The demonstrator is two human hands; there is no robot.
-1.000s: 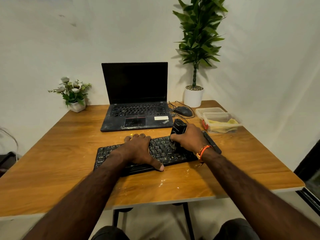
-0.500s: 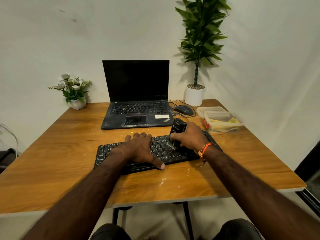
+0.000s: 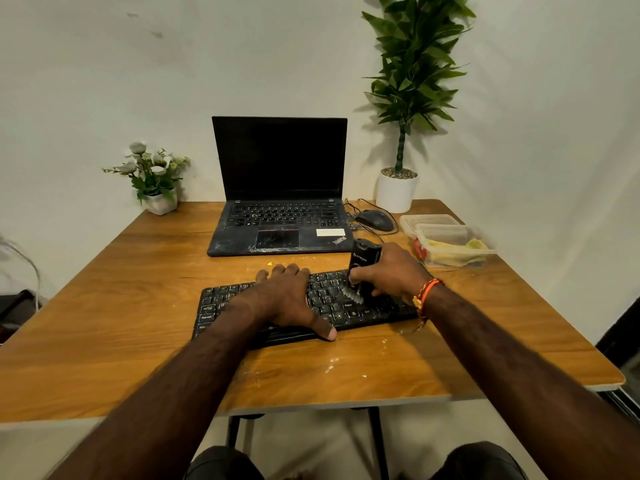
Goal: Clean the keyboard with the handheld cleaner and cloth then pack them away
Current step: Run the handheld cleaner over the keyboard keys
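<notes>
Pressing hand: left hand (image 3: 287,299) flat, fingers spread, covering the middle keys of the black keyboard (image 3: 221,306) near the desk's (image 3: 104,341) front edge.
Gripping hand: right hand (image 3: 391,271) curled round the handheld cleaner (image 3: 362,259); its bristles touch the keys, its lower body is hidden.
Far right edge: clear container (image 3: 453,244); the yellow contents are indistinct.

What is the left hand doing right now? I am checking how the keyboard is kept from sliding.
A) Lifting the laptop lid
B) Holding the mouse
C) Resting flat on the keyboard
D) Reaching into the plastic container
C: the left hand lies spread flat on the keyboard while the right hand holds the handheld cleaner on the keys.
</notes>
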